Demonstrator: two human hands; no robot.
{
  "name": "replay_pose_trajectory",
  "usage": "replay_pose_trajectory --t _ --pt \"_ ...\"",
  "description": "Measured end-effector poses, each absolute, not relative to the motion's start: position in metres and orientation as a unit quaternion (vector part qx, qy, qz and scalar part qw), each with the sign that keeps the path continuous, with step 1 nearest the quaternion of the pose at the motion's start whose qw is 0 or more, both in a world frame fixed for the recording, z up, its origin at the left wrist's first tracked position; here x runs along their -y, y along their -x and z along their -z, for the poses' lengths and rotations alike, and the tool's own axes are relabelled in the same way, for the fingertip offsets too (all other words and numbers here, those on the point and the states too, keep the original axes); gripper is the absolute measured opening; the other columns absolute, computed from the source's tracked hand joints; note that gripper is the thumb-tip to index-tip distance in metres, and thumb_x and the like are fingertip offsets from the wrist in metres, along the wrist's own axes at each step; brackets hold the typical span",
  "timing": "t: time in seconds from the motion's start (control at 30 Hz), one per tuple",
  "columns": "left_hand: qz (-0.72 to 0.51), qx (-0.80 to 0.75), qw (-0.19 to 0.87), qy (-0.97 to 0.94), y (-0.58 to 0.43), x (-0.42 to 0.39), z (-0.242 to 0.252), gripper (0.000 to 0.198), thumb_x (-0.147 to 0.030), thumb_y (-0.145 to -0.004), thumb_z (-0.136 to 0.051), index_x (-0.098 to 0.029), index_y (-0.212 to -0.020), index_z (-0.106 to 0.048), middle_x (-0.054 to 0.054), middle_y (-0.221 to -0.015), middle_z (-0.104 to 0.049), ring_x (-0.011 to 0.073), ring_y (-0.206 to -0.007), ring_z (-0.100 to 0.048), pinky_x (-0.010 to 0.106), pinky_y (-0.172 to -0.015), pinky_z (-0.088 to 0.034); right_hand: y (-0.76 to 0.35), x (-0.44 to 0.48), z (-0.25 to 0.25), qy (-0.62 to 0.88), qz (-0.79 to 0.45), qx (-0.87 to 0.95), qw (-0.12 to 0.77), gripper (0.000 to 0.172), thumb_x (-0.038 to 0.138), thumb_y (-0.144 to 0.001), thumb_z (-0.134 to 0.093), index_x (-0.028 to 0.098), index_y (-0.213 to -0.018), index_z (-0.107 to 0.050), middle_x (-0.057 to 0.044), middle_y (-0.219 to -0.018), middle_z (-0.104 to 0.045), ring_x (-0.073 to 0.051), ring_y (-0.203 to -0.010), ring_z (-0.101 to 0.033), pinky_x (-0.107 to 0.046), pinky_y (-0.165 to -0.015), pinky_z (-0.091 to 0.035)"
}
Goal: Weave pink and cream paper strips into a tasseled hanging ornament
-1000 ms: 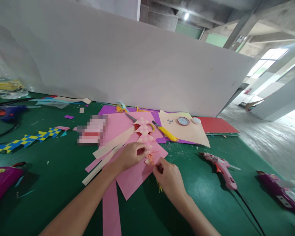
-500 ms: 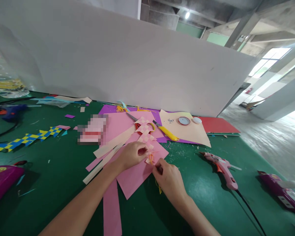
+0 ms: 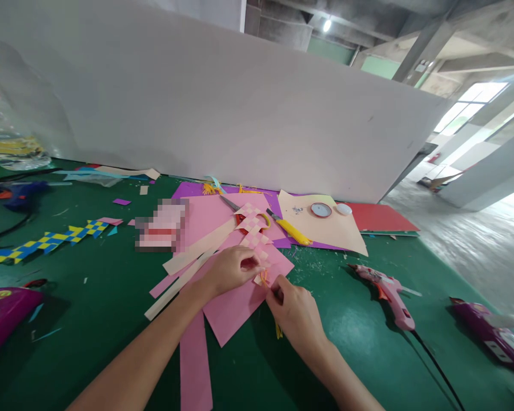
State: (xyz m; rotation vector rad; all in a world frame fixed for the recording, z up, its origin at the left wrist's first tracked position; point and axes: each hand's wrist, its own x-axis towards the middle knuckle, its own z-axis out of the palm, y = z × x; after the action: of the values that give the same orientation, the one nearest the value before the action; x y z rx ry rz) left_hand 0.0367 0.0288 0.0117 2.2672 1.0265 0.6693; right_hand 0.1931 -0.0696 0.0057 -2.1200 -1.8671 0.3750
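A pink and cream woven paper strip [image 3: 252, 227] runs toward me over sheets of pink paper [image 3: 235, 317]. At its near end my left hand [image 3: 233, 268] is closed in a pinch, thumb and forefinger on the strip. My right hand [image 3: 297, 308], fingers pinched, grips a yellow tassel [image 3: 278, 331] just beside it. The tassel's orange-yellow cord loop [image 3: 264, 278] shows between the two hands, against the strip's end. Its middle is hidden behind my right fingers. Scissors [image 3: 240, 218] lie under the strip's far part.
A yellow utility knife [image 3: 293, 229] and a round tin [image 3: 321, 210] lie beyond my hands. To the right are a pink glue gun [image 3: 388, 291] and a purple tool [image 3: 492, 331]. Loose paper strips [image 3: 180, 294] and a blue-yellow woven strip [image 3: 51, 242] lie left. A grey partition [image 3: 223, 103] stands behind.
My left fingertips have shifted slightly right, toward the cord loop. The tassel's hanging end has moved a little behind my right hand. Everything else stays in place.
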Motion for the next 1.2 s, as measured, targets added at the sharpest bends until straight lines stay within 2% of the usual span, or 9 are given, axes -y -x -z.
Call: replay_pose_trajectory --t 0.17,0.53,0.67,1.2 --pt "-0.254 -0.369 0.289 -0.846 -0.0362 -0.0283 -0.0122 0.024 -0.039 -0.087 -0.052 -0.021 -0.08 -0.067 0.0 -0.082 -0.068 0.0162 -0.076 -0.06 0.025 -0.068 -0.042 -0.1934 0.0695 -0.006 0.739 -0.122 0.648 0.138 0.016 0.026 -0.085 -0.049 0.021 -0.07 -0.05 0.004 -0.057 -0.06 -0.01 -0.048 -0.049 -0.024 -0.049 -0.014" --pt "-0.253 -0.324 0.236 -0.88 -0.0413 -0.0253 -0.0061 0.004 -0.022 -0.08 -0.062 -0.02 -0.077 -0.065 0.0 -0.083 -0.066 0.0173 -0.085 -0.056 0.028 -0.074 -0.042 -0.1921 0.0707 -0.0055 0.739 -0.115 0.65 0.134 0.019 0.029 -0.088 -0.048 0.021 -0.07 -0.051 0.003 -0.057 -0.061 -0.011 -0.049 -0.051 -0.025 -0.049 -0.013" --pt "-0.249 -0.287 0.215 -0.9 -0.0439 -0.0245 -0.005 0.008 -0.019 -0.082 -0.061 -0.02 -0.078 -0.067 -0.001 -0.086 -0.067 0.0176 -0.088 -0.054 0.03 -0.081 -0.041 -0.1918 0.07 -0.0062 0.738 -0.114 0.651 0.135 0.022 0.031 -0.089 -0.047 0.021 -0.071 -0.052 0.003 -0.059 -0.063 -0.012 -0.049 -0.052 -0.025 -0.049 -0.013" --pt "-0.228 -0.277 0.165 -0.919 -0.0446 -0.0256 -0.0038 0.009 -0.022 -0.085 -0.059 -0.02 -0.082 -0.068 0.001 -0.09 -0.066 0.0186 -0.09 -0.054 0.033 -0.084 -0.041 -0.1916 0.0718 -0.0047 0.734 -0.08 0.663 0.123 0.023 0.032 -0.09 -0.046 0.021 -0.07 -0.052 0.003 -0.059 -0.064 -0.012 -0.048 -0.054 -0.026 -0.048 -0.013"
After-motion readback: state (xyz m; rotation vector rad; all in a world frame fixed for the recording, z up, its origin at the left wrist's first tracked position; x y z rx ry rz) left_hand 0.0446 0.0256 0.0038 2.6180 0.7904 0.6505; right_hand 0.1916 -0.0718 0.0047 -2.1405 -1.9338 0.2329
